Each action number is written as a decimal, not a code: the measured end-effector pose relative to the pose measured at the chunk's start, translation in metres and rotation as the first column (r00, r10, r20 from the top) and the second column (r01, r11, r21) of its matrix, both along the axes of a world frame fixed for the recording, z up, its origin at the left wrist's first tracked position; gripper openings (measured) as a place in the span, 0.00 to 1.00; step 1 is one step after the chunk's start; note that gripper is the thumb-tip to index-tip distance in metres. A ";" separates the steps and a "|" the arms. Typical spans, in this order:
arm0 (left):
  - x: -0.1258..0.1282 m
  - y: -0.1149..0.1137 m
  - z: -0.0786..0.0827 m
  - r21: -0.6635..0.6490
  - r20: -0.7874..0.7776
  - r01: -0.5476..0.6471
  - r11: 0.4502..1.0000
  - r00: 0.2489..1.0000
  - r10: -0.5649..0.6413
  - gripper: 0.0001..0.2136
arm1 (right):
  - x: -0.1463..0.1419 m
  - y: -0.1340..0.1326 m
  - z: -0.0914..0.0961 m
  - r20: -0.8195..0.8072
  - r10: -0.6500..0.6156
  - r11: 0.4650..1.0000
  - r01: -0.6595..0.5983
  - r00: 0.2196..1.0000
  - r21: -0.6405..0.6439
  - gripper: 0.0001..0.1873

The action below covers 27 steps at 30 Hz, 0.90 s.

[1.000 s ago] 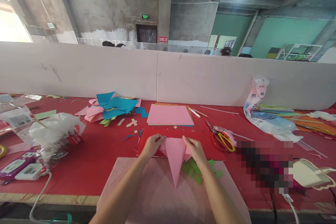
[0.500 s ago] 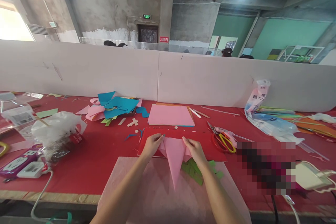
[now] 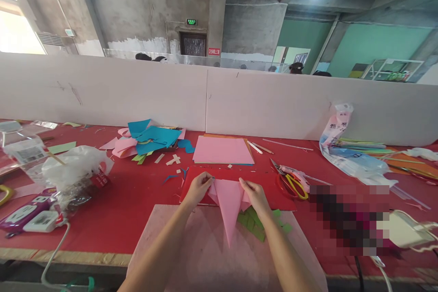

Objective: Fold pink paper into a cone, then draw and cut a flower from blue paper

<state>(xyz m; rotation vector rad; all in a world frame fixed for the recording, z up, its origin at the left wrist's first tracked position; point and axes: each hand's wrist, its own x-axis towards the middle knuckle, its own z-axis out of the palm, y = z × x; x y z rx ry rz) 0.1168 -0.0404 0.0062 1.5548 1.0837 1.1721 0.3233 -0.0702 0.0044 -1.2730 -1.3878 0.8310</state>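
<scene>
Between my hands is a folded sheet of pink paper [image 3: 228, 205], its long point aimed down toward me and folded flaps spreading at both sides. My left hand [image 3: 199, 188] pinches its upper left corner between thumb and fingers. The upper right corner is pinched by my right hand [image 3: 253, 192]. Below the paper lies a pale pink board [image 3: 191, 246]. Green paper pieces [image 3: 252, 223] rest on that board, partly hidden by my right forearm. Behind my hands is a red mat [image 3: 273, 198].
A stack of pink sheets [image 3: 221, 149] lies farther back. Yellow-handled scissors [image 3: 296, 186] are at right, near a plastic package [image 3: 356, 164]. Blue and pink scraps [image 3: 153, 139] and a bagged bottle [image 3: 75, 187] are at left. A white partition [image 3: 267, 102] stands behind.
Almost nothing differs. Both hands keep their pinch on the pink paper, and its lower tip has shifted very slightly to the right.
</scene>
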 end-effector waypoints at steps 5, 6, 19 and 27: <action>-0.002 0.002 -0.005 0.057 -0.053 -0.033 0.998 0.998 0.036 0.11 | -0.001 0.002 -0.004 0.010 0.017 1.000 -0.017 1.000 0.008 0.24; -0.002 0.003 -0.006 0.059 -0.054 -0.034 0.998 0.998 0.037 0.12 | -0.001 0.002 -0.004 0.013 0.015 1.000 -0.015 1.000 0.009 0.24; 0.003 -0.003 0.005 -0.002 0.031 0.077 0.997 0.997 -0.077 0.13 | 0.005 0.005 -0.007 0.001 -0.082 0.997 0.082 0.997 -0.011 0.25; 0.002 -0.004 0.005 0.063 -0.026 0.093 0.994 0.995 -0.091 0.14 | 0.004 0.003 -0.004 -0.035 -0.111 0.993 0.110 0.993 -0.043 0.25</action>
